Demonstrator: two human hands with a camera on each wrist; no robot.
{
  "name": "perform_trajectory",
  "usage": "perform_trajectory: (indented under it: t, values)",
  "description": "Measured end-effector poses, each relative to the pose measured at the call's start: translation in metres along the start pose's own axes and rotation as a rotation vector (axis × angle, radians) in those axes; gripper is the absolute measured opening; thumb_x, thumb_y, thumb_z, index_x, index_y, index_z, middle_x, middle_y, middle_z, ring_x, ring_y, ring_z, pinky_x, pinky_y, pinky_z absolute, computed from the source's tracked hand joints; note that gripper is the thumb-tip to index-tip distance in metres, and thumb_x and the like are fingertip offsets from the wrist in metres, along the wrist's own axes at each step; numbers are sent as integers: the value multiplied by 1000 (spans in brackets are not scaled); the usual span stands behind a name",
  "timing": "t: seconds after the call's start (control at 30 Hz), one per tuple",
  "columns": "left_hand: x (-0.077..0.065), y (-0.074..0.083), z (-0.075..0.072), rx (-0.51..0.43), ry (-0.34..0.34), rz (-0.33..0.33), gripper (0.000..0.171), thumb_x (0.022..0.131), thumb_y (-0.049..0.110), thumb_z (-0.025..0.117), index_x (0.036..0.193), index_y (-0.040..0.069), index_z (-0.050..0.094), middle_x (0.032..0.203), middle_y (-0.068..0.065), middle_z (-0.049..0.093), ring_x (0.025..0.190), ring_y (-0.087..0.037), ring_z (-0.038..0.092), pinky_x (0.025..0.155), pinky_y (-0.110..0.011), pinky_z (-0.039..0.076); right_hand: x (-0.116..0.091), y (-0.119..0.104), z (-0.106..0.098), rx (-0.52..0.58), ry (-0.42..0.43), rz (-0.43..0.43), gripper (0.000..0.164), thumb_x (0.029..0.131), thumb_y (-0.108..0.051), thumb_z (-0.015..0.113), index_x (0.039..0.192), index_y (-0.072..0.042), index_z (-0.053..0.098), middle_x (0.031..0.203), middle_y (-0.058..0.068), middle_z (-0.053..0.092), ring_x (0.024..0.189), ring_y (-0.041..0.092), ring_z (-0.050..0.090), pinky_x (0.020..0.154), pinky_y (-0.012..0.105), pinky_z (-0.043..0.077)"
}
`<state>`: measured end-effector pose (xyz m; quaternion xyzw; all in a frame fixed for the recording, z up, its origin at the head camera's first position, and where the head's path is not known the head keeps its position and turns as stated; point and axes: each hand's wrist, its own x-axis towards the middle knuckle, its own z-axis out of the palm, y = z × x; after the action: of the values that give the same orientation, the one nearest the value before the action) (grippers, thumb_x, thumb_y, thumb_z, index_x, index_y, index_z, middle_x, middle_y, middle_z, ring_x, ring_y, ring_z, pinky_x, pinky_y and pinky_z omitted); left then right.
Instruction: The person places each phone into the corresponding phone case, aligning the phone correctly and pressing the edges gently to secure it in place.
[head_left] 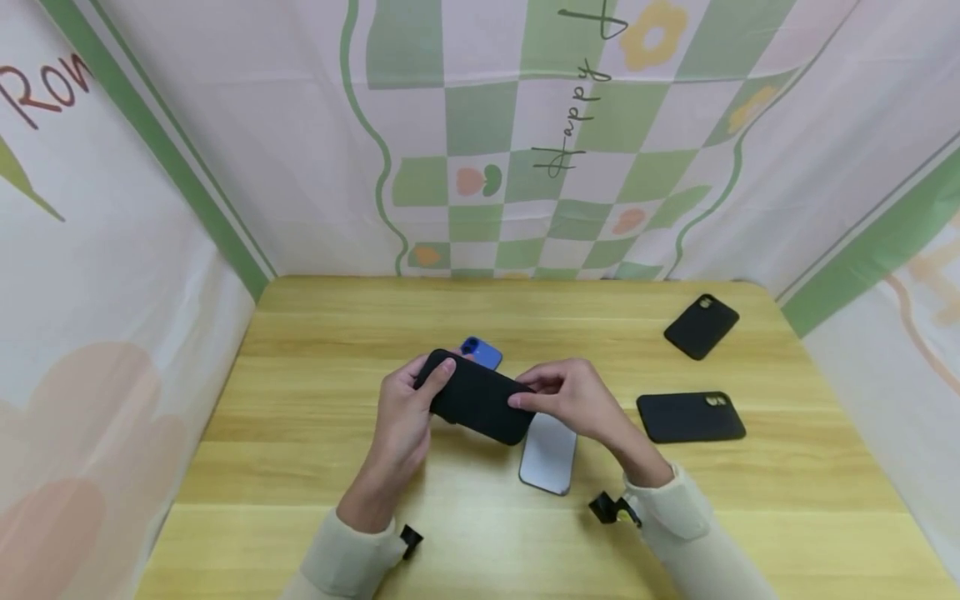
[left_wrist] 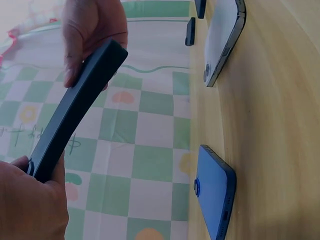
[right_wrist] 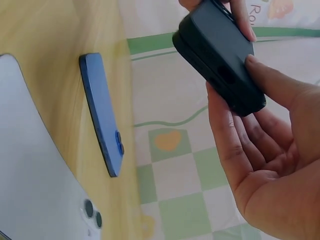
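Note:
A black phone case is held tilted above the table between both hands. My left hand grips its left end, thumb lying across the upper face. At the other end my right hand pinches the edge between thumb and fingers. The right wrist view shows the case as a thick block with a seam along its side; whether a phone sits inside, I cannot tell. Beneath lie a blue phone, partly covered by the left hand and case, and a white phone, camera lenses showing in the right wrist view.
Two more black phone cases lie at the right of the wooden table: one flat case nearer, another case towards the back corner. Patterned cloth hangs behind the table and at both sides.

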<state>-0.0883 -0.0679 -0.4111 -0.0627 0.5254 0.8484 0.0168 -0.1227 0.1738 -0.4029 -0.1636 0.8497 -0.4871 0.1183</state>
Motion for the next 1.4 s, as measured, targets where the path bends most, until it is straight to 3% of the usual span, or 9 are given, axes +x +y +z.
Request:
perform_trajectory:
  t: [0.2,0.33,0.57,0.83,1.1,1.4]
  values:
    - [1,1,2,-41,16,32,24,105,6,66,121,-12,70,125,-34,69,115,-30,73,98,-35,60,0,6,0,86,33,59,30,86,-17,90,109,1,81,90,6,78,78,14,73,70,24,60]
    - [1,1,3,-49,16,27,24,106,5,65,122,-12,70,124,-31,72,116,-29,72,97,-35,60,-1,6,-1,102,39,61,29,86,-16,90,108,0,82,89,6,78,77,15,73,69,25,60]
    - [0,-1,3,-46,4,22,26,106,7,64,123,-11,69,132,-36,65,119,-29,71,99,-36,60,-2,6,-4,119,37,72,29,85,-16,91,108,-1,82,89,7,79,77,17,72,67,26,60]
    - [-1,-4,2,-57,-4,3,30,106,10,66,127,-11,68,130,-29,70,124,-30,68,100,-36,59,-4,9,-6,127,27,64,29,84,-15,91,107,0,82,87,7,78,76,16,71,66,26,58]
    - [-1,-7,3,-112,0,-55,32,107,7,62,131,-15,63,131,-29,69,119,-30,70,97,-39,60,-3,11,-13,185,-25,69,26,87,-10,88,106,6,79,84,11,80,73,20,77,69,39,64]
    - [-1,-9,2,-91,-35,-75,28,106,5,64,127,-13,65,121,-19,76,111,-27,74,94,-38,62,-5,12,-18,136,-18,41,22,86,-10,88,103,3,81,78,8,77,66,15,69,57,28,55]
